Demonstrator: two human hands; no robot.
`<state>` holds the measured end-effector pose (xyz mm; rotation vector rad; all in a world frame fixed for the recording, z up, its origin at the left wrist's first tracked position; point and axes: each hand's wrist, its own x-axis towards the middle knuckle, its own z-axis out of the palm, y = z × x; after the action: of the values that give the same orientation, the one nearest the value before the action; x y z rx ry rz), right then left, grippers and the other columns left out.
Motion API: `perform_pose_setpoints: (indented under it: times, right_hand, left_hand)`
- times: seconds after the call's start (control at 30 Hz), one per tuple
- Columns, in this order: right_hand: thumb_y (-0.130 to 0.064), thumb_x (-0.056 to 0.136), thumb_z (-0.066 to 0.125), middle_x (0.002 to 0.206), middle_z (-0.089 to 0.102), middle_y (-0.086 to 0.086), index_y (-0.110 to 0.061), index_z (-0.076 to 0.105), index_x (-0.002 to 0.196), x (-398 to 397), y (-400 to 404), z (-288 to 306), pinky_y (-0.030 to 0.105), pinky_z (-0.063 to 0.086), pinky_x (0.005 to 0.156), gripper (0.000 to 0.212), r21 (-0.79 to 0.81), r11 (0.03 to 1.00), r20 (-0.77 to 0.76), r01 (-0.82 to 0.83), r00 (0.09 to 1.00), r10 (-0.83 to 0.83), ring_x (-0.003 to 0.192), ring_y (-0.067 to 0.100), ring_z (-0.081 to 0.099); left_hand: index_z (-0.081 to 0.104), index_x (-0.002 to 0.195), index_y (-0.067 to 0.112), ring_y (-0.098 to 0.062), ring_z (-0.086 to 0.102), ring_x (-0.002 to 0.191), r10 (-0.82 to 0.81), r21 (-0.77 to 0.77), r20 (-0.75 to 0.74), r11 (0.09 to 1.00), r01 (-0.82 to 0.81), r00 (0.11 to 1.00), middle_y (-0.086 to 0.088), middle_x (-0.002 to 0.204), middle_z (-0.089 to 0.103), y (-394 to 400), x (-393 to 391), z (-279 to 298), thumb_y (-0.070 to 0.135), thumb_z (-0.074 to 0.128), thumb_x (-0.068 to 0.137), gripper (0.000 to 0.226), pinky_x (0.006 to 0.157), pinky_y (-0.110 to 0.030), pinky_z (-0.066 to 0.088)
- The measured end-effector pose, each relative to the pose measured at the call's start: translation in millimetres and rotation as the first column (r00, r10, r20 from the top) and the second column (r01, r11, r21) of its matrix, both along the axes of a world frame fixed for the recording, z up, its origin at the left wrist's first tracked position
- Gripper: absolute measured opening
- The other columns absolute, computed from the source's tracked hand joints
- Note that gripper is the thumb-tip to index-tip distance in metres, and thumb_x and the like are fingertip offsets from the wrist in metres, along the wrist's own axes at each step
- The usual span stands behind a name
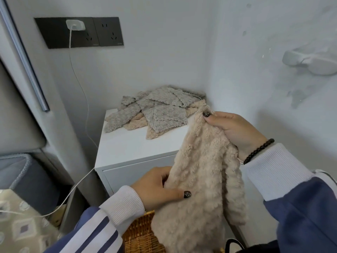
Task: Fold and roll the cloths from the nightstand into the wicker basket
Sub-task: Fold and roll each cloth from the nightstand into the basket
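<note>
Left hand (156, 189) pinching lower edge of fluffy beige cloth (200, 189), hanging above woven wicker basket (142, 234). Grey and beige cloth pile (153, 110) waiting on white nightstand (127, 143). Right hand (235, 128) gripping top corner. Folding starting; next, bringing edges together.

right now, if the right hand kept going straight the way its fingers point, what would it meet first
The right hand pinches the top of the beige cloth, fingers pointing left and slightly away. Going on, it would probably first meet the pile of grey and beige cloths on the nightstand, though depth is unclear from one view.
</note>
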<state>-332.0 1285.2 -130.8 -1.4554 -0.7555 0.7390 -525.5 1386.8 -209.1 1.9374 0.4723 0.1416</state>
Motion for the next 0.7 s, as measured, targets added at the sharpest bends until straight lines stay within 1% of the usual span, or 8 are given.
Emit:
perform_pose_setpoints:
  times: [0.1, 0.2, 0.3, 0.4, 0.5, 0.57, 0.63, 0.7]
  right_hand:
    - [-0.024, 0.087, 0.068, 0.086, 0.071, 0.016, -0.012, 0.074, 0.078, 8.5, 7.0, -6.5, 0.043, 0.053, 0.086, 0.016, -0.010, 0.990, 0.110, 0.137, 0.985, -0.135, 0.079, 0.026, 0.064]
    - [-0.021, 0.089, 0.065, 0.068, 0.053, 0.014, 0.003, 0.061, 0.076, 15.3, 15.8, -13.1, 0.021, 0.044, 0.056, 0.027, -0.049, 0.973, 0.237, 0.226, 0.949, -0.208, 0.062, 0.021, 0.048]
    - [-0.022, 0.088, 0.065, 0.064, 0.044, 0.006, 0.006, 0.054, 0.069, 20.7, 25.7, -22.5, 0.016, 0.031, 0.050, 0.035, -0.176, 0.960, 0.480, 0.219, 0.870, -0.111, 0.052, 0.013, 0.037]
    - [-0.020, 0.087, 0.064, 0.054, 0.040, -0.003, -0.007, 0.061, 0.065, 19.5, 32.5, -28.5, 0.021, 0.025, 0.047, 0.025, -0.295, 0.905, 0.740, 0.307, 0.672, 0.013, 0.052, 0.012, 0.036]
    - [-0.018, 0.087, 0.062, 0.054, 0.041, 0.000, -0.010, 0.058, 0.059, 15.1, 41.3, -30.2, 0.025, 0.026, 0.048, 0.029, -0.309, 0.888, 0.748, 0.342, 0.663, 0.005, 0.054, 0.016, 0.038]
    - [-0.017, 0.086, 0.062, 0.051, 0.038, -0.001, -0.012, 0.047, 0.052, 12.6, 46.1, -27.5, 0.026, 0.026, 0.049, 0.038, -0.281, 0.904, 0.696, 0.323, 0.717, -0.040, 0.053, 0.018, 0.037]
    - [-0.015, 0.082, 0.067, 0.048, 0.043, -0.005, -0.013, 0.049, 0.051, 10.2, 48.4, -18.9, 0.025, 0.031, 0.051, 0.036, -0.184, 0.935, 0.526, 0.304, 0.834, -0.167, 0.051, 0.014, 0.039]
    - [-0.016, 0.078, 0.071, 0.051, 0.044, -0.002, -0.012, 0.053, 0.060, 9.2, 50.4, -7.8, 0.025, 0.032, 0.050, 0.026, -0.064, 0.954, 0.252, 0.293, 0.930, -0.268, 0.048, 0.014, 0.037]
  left_hand:
    - [0.072, 0.097, 0.023, -0.015, 0.070, 0.091, 0.094, 0.167, -0.130, 0.983, -0.071, 0.987, 0.003, 0.095, 0.075, 18.4, -8.2, 1.7, 0.051, 0.074, 0.058, 0.048, 0.086, -0.039, 0.056]
    - [0.066, 0.080, 0.018, -0.018, 0.062, 0.077, 0.269, 0.344, -0.165, 0.917, -0.201, 0.949, -0.001, 0.080, 0.067, 44.0, -18.0, 5.4, 0.048, 0.075, 0.065, 0.035, 0.070, -0.033, 0.051]
    - [0.052, 0.068, 0.017, -0.016, 0.047, 0.064, 0.424, 0.428, -0.138, 0.840, -0.332, 0.895, 0.001, 0.068, 0.052, 68.9, -30.8, 12.3, 0.031, 0.076, 0.078, 0.030, 0.057, -0.028, 0.034]
    - [0.053, 0.075, 0.013, -0.018, 0.049, 0.067, 0.527, 0.532, -0.170, 0.760, -0.373, 0.832, -0.002, 0.073, 0.054, 87.7, -41.1, 18.9, 0.027, 0.072, 0.080, 0.024, 0.055, -0.028, 0.034]
    - [0.058, 0.078, 0.013, -0.020, 0.053, 0.071, 0.610, 0.556, -0.166, 0.707, -0.437, 0.775, -0.005, 0.078, 0.059, 101.4, -49.8, 21.3, 0.022, 0.072, 0.080, 0.017, 0.055, -0.027, 0.036]
    - [0.064, 0.081, 0.011, -0.022, 0.056, 0.071, 0.618, 0.423, -0.117, 0.739, -0.525, 0.777, -0.008, 0.079, 0.064, 105.6, -52.4, 25.8, 0.018, 0.074, 0.079, 0.012, 0.060, -0.028, 0.041]
    - [0.070, 0.086, 0.008, -0.023, 0.060, 0.071, 0.624, 0.088, 0.003, 0.778, -0.622, 0.781, -0.011, 0.078, 0.067, 103.6, -53.2, 35.4, 0.009, 0.074, 0.080, 0.007, 0.066, -0.030, 0.047]
    - [0.071, 0.087, 0.009, -0.020, 0.063, 0.066, 0.676, -0.246, 0.133, 0.731, -0.637, 0.724, -0.007, 0.072, 0.070, 99.7, -53.3, 47.0, 0.003, 0.071, 0.080, 0.009, 0.060, -0.026, 0.051]
